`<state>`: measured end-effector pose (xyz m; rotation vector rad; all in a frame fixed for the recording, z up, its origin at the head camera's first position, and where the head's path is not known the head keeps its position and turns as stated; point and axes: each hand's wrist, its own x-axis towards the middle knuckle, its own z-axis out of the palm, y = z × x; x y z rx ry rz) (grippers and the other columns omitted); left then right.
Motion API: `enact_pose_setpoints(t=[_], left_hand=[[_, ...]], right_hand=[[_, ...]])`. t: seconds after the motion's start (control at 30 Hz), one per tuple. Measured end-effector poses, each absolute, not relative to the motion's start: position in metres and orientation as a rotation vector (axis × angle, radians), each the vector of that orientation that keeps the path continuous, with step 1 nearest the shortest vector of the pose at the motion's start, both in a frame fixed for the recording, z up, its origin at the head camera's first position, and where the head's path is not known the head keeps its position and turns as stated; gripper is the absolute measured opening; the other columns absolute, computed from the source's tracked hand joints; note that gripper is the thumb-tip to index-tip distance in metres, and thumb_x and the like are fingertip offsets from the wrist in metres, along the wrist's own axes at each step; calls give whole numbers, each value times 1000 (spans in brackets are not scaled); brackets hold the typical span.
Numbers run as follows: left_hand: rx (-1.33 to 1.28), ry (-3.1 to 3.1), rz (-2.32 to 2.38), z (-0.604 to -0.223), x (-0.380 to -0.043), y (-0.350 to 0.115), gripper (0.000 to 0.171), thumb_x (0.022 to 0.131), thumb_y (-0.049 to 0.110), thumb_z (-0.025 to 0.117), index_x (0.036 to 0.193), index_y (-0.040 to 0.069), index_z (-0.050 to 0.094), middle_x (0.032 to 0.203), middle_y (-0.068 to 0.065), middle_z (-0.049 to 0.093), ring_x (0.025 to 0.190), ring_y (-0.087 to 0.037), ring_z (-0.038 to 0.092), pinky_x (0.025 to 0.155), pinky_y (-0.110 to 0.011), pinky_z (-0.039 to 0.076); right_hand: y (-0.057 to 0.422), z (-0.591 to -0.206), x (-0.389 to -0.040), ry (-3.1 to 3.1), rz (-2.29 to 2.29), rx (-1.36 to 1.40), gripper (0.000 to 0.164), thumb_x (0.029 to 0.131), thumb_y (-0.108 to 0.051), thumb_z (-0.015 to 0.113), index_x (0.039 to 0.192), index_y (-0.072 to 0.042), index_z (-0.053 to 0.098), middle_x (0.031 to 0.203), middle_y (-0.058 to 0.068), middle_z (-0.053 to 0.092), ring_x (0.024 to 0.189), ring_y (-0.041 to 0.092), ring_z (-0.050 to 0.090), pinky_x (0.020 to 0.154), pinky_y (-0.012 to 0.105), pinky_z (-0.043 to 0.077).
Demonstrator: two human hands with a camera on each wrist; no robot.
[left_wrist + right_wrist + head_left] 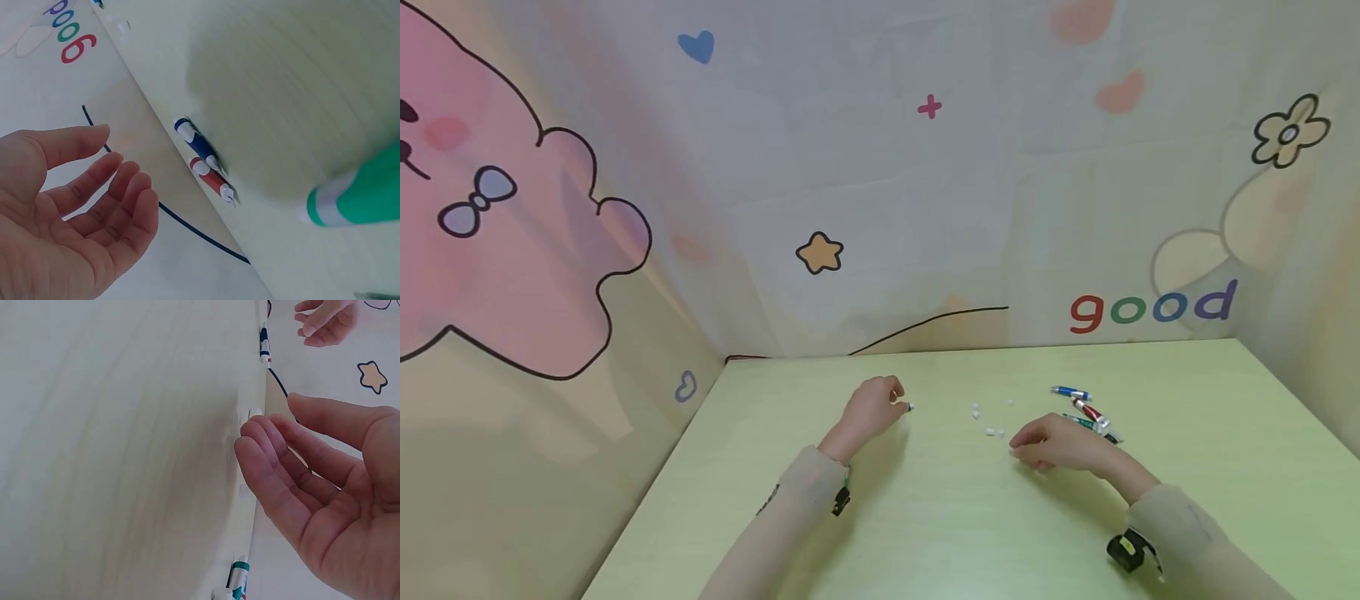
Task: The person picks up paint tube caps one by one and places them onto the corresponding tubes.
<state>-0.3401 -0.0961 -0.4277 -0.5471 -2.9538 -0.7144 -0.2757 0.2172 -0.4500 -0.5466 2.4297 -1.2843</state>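
In the head view my left hand (872,408) hovers over the left of the table, fingers bent and thumb apart. The left wrist view shows that hand (94,219) holding nothing, with a blue tube (199,145) and a red tube (214,180) lying beyond it. A green tube (369,194) looms near that camera. My right hand (1060,442) is beside small white pieces (992,432), which look like caps. In the right wrist view, its fingers curve loosely around nothing. Another blue tube (1071,392) and red tube (1090,412) lie behind it, partly overlapping darker tubes.
A pale table (925,517) meets a printed cloth backdrop (880,167) along its far edge. More white bits (976,411) lie between my hands. A black strap device (1126,550) sits on my right wrist.
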Motion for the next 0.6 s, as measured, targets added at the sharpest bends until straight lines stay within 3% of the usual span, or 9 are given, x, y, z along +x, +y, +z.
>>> enact_pose_setpoints(t=[0.4, 0.6], left_hand=[[-446, -3082, -583, -444, -360, -87, 22, 94, 15, 71, 110, 0, 67, 107, -13, 70, 86, -23, 65, 78, -39, 54], [-456, -3091, -582, -449, -365, -88, 13, 92, 6, 70, 104, 1, 67, 101, -10, 69, 80, -19, 57, 74, -36, 51]], right_hand=[[223, -440, -278, 2561, -1266, -464, 26, 97, -10, 65, 114, 9, 67, 99, 11, 70, 84, 22, 65, 74, 38, 58], [234, -435, -282, 2642, -1197, -450, 28, 98, -13, 65, 117, 7, 66, 103, 11, 70, 85, 22, 64, 76, 37, 58]])
